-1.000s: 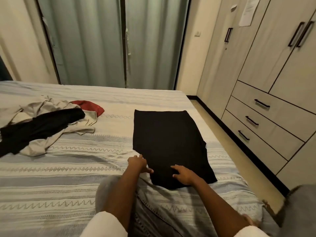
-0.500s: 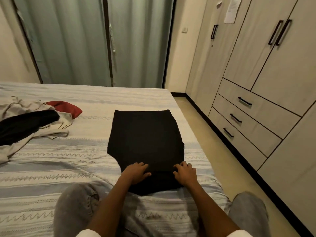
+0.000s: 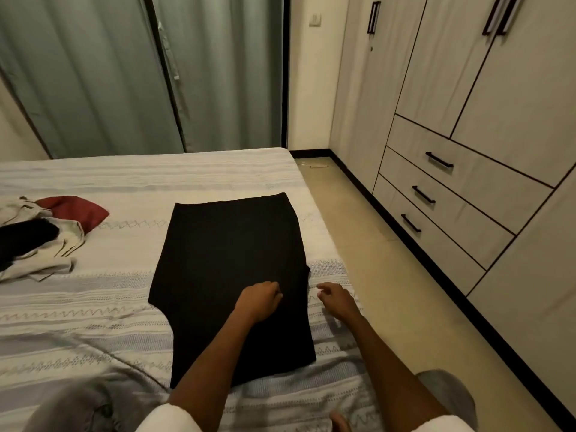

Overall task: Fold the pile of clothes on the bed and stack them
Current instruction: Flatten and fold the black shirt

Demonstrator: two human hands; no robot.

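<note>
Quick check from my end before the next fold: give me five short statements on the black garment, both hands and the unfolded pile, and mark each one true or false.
1. The black garment lies spread flat on the bed. True.
2. The left hand is over the black garment. True.
3. The right hand rests in the middle of the black garment. False: it is past the garment's right edge, over the striped bedcover.
4. The unfolded pile sits by the wardrobe side of the bed. False: it lies on the far left, away from the wardrobe.
5. A red item lies at the pile's edge. True.
</note>
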